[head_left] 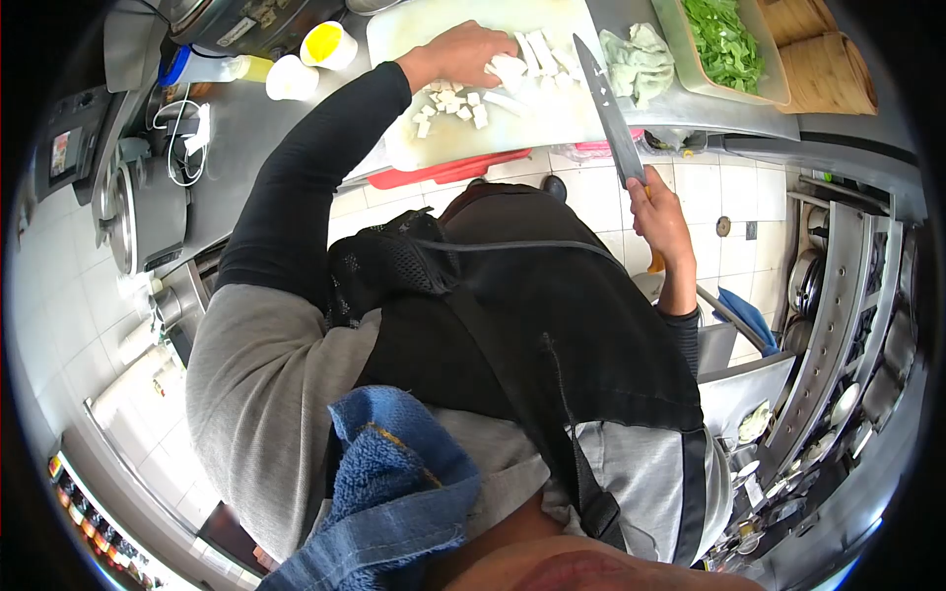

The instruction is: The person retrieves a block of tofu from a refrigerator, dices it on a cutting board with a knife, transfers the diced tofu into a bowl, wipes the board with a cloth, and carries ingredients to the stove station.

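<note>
My left hand (468, 54) is on the white cutting board (537, 126), fingers curled over pieces of soft-looking white food (507, 71). I cannot tell whether it is cheese or something else. Small white cubes (480, 115) lie below that hand, and longer white strips (538, 51) are just to its right. My right hand (662, 214) grips a large knife (613, 116) by its yellowish handle, off the board's right edge. White bits cling to the blade, which points up and away from me.
A crumpled pale cloth (638, 64) lies right of the board, beside a tub (680, 49) of chopped greens (724, 44). White tubs (293, 77), one with yellow contents (325, 42), stand left near a blue-capped bottle (202, 67). Pan shelves (828, 286) line the right.
</note>
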`<state>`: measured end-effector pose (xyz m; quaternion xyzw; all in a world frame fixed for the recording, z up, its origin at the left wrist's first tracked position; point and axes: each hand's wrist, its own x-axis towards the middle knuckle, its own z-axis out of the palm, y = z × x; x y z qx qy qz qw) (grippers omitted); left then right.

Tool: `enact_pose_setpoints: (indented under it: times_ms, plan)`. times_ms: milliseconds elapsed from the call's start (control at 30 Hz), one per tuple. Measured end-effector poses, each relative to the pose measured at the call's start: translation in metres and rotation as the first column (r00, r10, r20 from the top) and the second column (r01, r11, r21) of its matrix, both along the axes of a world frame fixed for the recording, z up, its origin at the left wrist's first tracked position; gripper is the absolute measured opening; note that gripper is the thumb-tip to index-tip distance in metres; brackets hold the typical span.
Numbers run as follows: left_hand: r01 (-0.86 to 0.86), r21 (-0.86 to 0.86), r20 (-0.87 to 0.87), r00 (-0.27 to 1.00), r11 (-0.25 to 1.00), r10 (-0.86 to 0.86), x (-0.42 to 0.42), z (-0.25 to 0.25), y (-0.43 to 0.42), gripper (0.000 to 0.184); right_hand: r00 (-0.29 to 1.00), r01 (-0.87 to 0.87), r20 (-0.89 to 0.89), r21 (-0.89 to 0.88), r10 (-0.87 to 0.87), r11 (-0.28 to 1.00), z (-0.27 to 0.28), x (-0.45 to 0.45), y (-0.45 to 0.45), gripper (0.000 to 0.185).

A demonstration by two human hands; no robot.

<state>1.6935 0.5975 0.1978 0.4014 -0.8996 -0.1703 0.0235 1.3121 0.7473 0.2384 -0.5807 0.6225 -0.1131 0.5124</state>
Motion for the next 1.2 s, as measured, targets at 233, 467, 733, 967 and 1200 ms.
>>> enact_pose_setpoints:
  times_ms: [233, 467, 733, 967, 1200]
  plan:
    - [-0.147, 0.195, 0.058, 0.989, 0.97, 0.138, -0.023, 0.005, 0.023, 0.055, 0.979, -0.164, -0.131, -0.031, 0.158, 0.986, -0.001, -0.012, 0.001, 0.023]
    - [-0.175, -0.132, 0.053, 0.982, 0.976, 0.183, -0.027, -0.008, 0.067, 0.08, 0.875, -0.364, -0.351, -0.019, 0.335, 0.931, 0.016, -0.019, 0.001, 0.02]
    - [-0.485, -0.171, 0.125, 0.853, 0.858, 0.507, -0.054, 0.003, 0.076, 0.072, 0.856, -0.389, -0.398, -0.076, 0.329, 0.918, 0.024, -0.013, -0.007, 0.021]
    - [-0.357, -0.115, -0.27, 0.909, 0.927, 0.317, -0.03, -0.038, 0.073, 0.054, 0.953, -0.26, -0.188, -0.118, 0.236, 0.958, 0.031, 0.018, 0.022, 0.02]
    - [-0.392, -0.114, -0.385, 0.864, 0.913, 0.323, -0.035, -0.044, 0.067, 0.048, 0.848, -0.411, -0.473, -0.302, 0.239, 0.86, 0.025, 0.074, 0.034, 0.021]
